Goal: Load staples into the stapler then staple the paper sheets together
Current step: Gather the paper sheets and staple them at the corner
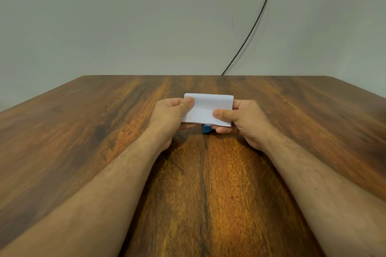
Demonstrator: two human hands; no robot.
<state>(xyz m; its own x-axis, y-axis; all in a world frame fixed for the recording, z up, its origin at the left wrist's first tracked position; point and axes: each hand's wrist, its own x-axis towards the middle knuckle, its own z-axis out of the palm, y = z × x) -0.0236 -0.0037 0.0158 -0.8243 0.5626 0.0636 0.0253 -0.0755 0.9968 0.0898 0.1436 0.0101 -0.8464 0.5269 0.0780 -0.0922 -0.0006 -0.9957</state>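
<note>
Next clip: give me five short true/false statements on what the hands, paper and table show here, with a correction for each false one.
1. Both hands hold the paper. True: the left hand and right hand each pinch a side.
2. The paper lies flat on the table. False: it is held up in the hands.
3. Something blue shows just below the paper. True.
4. The left hand holds a pen. False: it grips only the paper.
5. A red cable runs down the wall. False: the cable is dark.

No legible text anywhere
</note>
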